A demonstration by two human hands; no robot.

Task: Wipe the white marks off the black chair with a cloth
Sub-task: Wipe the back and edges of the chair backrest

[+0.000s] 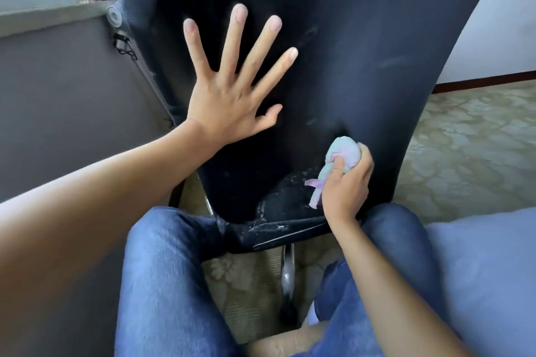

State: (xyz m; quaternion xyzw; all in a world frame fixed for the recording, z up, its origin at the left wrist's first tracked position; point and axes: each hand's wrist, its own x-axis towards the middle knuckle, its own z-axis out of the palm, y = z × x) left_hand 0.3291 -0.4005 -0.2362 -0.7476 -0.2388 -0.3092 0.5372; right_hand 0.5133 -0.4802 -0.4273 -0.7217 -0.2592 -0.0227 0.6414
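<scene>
The left hand [229, 95] lies flat with fingers spread wide on the smooth black chair back [362, 52]. The right hand [346, 182] grips a balled, soft pastel cloth [340, 155] against its lower part, beside faint white marks [293, 180] near the bottom edge.

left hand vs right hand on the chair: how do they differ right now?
The left hand is spread flat with straight fingers; the right hand is curled.
The left hand holds nothing; the right hand grips a bunched pastel cloth.
The left hand lies higher, toward the left side of the chair back; the right hand is low, near the white marks at its bottom edge.
Both are bare and meet the black chair back.
</scene>
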